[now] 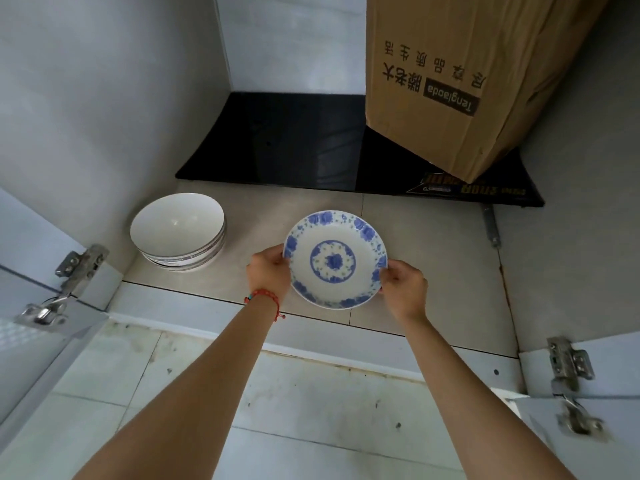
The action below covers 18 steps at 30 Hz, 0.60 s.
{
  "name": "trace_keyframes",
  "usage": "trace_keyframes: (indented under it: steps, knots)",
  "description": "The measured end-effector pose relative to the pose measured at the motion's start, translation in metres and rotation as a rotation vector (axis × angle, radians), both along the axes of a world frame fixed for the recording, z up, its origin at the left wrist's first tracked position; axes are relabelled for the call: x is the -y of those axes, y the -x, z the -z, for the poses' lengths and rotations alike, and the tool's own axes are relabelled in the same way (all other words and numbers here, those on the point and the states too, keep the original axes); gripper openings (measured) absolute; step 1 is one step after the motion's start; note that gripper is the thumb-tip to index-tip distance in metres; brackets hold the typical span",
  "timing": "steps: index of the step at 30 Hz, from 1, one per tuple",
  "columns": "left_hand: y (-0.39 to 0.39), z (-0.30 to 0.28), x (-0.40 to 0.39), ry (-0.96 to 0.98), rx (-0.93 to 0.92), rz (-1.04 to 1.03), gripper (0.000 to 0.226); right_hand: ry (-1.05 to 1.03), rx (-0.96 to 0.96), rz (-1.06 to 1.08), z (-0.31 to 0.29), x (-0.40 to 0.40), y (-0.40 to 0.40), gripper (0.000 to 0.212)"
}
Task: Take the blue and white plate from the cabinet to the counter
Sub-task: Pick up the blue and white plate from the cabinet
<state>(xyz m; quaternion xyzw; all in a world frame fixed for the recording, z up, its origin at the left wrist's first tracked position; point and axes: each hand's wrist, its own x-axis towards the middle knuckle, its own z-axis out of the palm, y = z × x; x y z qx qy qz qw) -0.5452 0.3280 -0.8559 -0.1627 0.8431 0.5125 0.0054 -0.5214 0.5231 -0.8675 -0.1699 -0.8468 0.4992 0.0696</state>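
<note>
Both hands were inside the open cabinet. The left hand (268, 271) and the right hand (403, 287) each had a closed grip on opposite edges of the round blue and white floral ceramic plate (335, 259), fingers wrapped over its rim. The plate sat low over the beige tiled cabinet shelf (433, 265); whether it touched the shelf could not be told. A stack of white ceramic bowls (178, 232) stood to its left, apart. A brown cardboard box (460, 74) rested behind on a black glass panel (294, 140). A red beaded bracelet (266, 296) circled the left wrist.
</note>
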Motion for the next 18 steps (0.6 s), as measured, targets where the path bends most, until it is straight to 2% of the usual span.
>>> trace_keyframes:
  steps: [4, 10, 18]
  knots:
    - [-0.009, -0.018, -0.003, -0.081, -0.073, -0.037, 0.024, 0.103, -0.078, 0.085, -0.01, 0.006, -0.02, 0.009]
    - [-0.041, -0.057, 0.0, -0.103, -0.136, -0.003, 0.02, 0.18, -0.121, 0.14, -0.046, 0.013, -0.065, 0.01]
    - [-0.086, -0.108, 0.002, -0.153, -0.101, -0.033, 0.017, 0.06, -0.116, 0.226, -0.104, 0.023, -0.119, 0.017]
